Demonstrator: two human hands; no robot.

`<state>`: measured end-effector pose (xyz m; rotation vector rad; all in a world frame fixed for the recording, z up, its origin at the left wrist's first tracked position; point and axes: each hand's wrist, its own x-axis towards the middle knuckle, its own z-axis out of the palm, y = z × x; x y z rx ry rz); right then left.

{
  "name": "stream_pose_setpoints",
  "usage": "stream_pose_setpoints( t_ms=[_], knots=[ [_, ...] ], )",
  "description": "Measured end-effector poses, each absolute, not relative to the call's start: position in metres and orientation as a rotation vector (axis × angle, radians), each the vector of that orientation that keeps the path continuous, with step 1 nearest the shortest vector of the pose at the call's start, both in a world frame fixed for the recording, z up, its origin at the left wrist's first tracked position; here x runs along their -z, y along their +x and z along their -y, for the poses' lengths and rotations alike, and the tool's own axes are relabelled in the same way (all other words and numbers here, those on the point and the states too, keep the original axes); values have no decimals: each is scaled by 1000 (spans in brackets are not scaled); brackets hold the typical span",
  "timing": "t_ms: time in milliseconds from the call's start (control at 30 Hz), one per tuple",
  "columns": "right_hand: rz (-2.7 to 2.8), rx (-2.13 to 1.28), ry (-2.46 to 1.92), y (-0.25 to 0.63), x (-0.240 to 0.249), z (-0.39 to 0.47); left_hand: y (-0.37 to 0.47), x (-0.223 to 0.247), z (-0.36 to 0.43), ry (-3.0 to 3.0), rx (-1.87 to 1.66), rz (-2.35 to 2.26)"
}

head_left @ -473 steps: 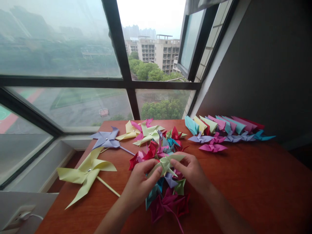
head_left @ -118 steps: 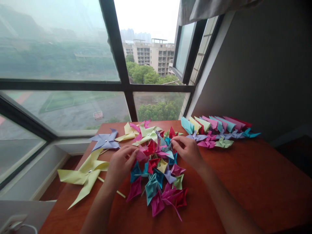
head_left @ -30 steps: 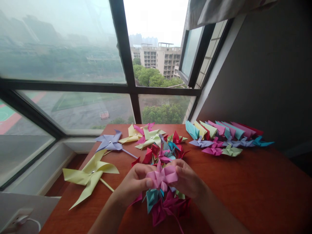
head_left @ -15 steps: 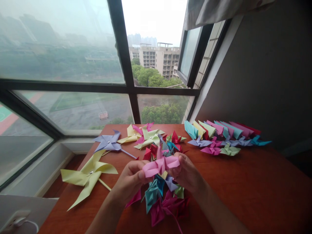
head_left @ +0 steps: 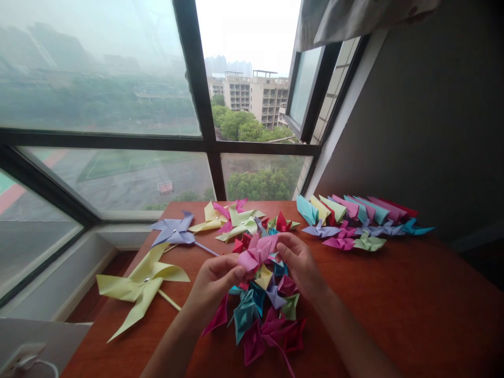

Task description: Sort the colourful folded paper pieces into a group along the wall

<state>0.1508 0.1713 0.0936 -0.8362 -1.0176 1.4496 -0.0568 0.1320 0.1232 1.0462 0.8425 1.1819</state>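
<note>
A pink folded paper crane (head_left: 256, 253) is held up between my two hands, above the middle of the table. My left hand (head_left: 221, 278) pinches its left wing between thumb and fingers. On the other side, my right hand (head_left: 296, 261) grips the right wing, which is raised higher than the left. Below and behind the hands lies a heap of folded paper pieces in many colours, among them a teal one (head_left: 246, 310), a magenta one (head_left: 271, 333) and a lavender one (head_left: 274, 295). The hands hide part of this heap.
Paper pinwheels lie on the left of the wooden table (head_left: 394, 304), including a yellow one (head_left: 145, 283) and a lavender one (head_left: 174, 231). Rows of folded paper pieces (head_left: 354, 210) stand at the back right. A window (head_left: 255, 147) rises behind the table.
The pink paper crane has tilted, its right end now higher and its left end lower. My right hand has turned and lifted slightly with it.
</note>
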Motion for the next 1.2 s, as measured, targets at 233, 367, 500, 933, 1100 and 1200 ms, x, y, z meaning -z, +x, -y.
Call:
stream_pose_setpoints(
  t_ms=[233, 367, 500, 933, 1100, 1200],
  knots=[
    [1422, -775, -1022, 154, -101, -163, -49, -125, -134, 1254, -1164, -1069],
    [1574, -705, -1022, 148, -101, -157, -49, -119, -135, 1430, -1120, -1107],
    [1567, -631, -1022, 149, -104, -158, -48, -121, -135, 1530, -1071, -1140],
    [1524, -513, -1042, 167, -112, -169, -49, -126, -135, 1537, -1055, -1142],
    [1248, -243, -1282, 230, -118, -192, -49, -129, -135, 1501, -1053, -1154],
    [1023, 10, -1447, 290, -111, -201, -49, -129, -136, 1491, -1041, -1170]
  ],
)
